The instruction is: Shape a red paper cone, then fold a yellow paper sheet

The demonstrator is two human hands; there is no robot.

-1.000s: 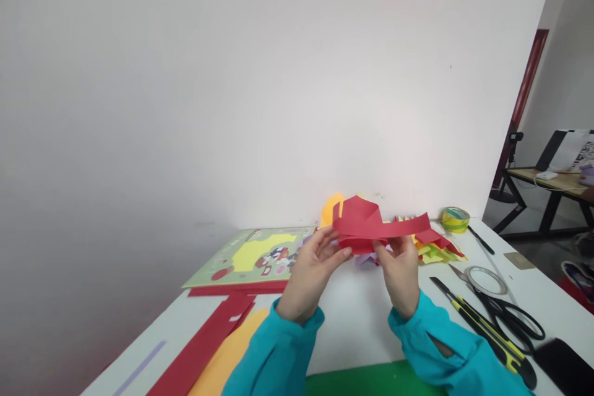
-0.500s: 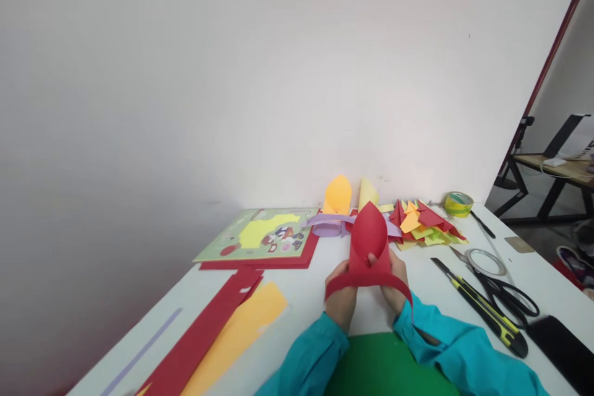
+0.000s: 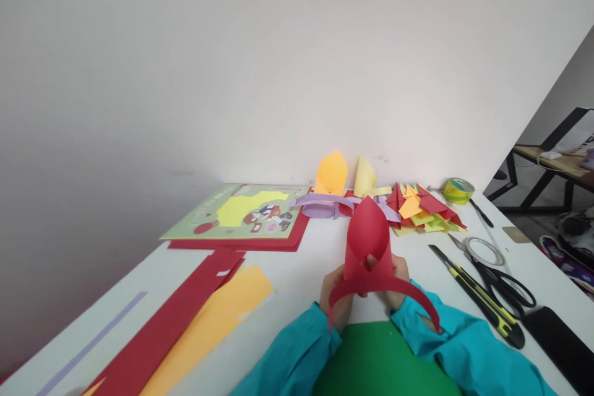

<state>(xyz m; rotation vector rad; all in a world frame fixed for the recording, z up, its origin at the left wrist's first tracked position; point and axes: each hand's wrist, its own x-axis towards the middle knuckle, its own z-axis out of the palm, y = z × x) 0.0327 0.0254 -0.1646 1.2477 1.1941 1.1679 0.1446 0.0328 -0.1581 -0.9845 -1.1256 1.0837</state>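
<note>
A red paper piece (image 3: 369, 232), rolled into a tube with a pointed top and a long curved strip at its base, is held upright between both hands. My left hand (image 3: 335, 297) grips its left side, and the strip passes in front of that hand. On the right side my right hand (image 3: 396, 281) is closed on the same piece, a fingertip showing inside the opening. The strip's right end hangs over my right sleeve. Below lies a green sheet (image 3: 385, 359) at the table's front.
Behind stand an orange paper tube (image 3: 331, 174) and a pale yellow one (image 3: 365, 177), with purple strips (image 3: 320, 207) and folded papers (image 3: 424, 210). At right lie scissors (image 3: 503, 288), a utility knife (image 3: 482, 300), tape (image 3: 458, 190) and a black phone-like slab (image 3: 559, 346). Red strips (image 3: 171, 322) lie left.
The view has shifted slightly. The red paper's strip now bows outward, its right end spread farther over my right sleeve. Both hands still hold the piece.
</note>
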